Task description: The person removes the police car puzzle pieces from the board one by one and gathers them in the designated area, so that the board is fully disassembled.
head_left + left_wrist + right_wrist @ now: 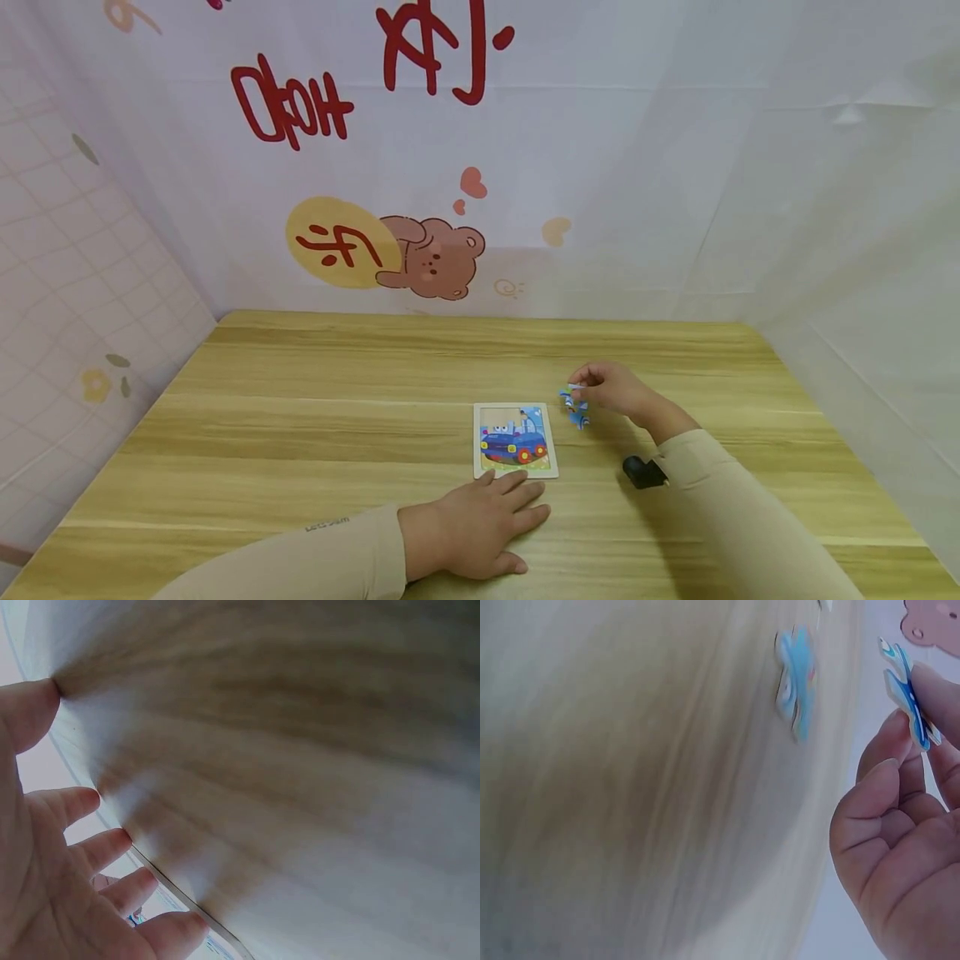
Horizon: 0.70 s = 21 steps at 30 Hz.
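Note:
A jigsaw puzzle (517,454) of a blue car in a pale frame lies mid-table, with bare wood showing in its upper left part. My left hand (480,529) rests on the table with its fingers spread and straight; some fingertips touch the near edge of the frame, as the left wrist view shows too. To the right of the frame, my right hand (615,389) pinches a blue puzzle piece (911,697) between thumb and fingers, raised above the table. Beneath it, another blue puzzle piece (799,682) lies on the wood.
The wooden table (300,400) meets a white printed cloth (615,167) with a bear and red characters at the back. Cloth also hangs along both sides. A small black device (643,472) sits at the right wrist.

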Tool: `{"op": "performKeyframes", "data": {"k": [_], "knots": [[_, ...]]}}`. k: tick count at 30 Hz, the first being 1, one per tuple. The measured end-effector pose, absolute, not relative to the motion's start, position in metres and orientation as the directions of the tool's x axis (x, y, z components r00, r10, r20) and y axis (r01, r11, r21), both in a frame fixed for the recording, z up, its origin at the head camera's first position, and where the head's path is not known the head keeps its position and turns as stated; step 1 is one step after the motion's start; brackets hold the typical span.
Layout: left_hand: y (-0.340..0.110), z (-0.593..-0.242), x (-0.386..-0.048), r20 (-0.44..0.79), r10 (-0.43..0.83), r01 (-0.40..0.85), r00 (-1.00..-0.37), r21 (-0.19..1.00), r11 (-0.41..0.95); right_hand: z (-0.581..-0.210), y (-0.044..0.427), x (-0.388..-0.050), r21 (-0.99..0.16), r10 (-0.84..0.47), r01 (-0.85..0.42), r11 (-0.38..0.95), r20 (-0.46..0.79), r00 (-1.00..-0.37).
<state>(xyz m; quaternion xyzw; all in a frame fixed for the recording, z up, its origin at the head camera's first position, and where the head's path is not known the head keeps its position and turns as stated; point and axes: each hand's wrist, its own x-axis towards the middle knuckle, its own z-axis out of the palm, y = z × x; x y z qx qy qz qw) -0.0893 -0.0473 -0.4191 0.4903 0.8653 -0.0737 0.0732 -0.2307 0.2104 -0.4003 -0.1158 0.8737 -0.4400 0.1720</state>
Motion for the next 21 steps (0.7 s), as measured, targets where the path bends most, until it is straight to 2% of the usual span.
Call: {"op": "performKeyframes", "data": {"k": [21], "knots": [[-0.048, -0.420, -0.089, -0.195, 0.837, 0.857, -0.512, -0.057, 0.512, -0.408, 0.252, -0.230, -0.772, -0.350, -0.021, 0.635, -0.264, -0.899]]}}
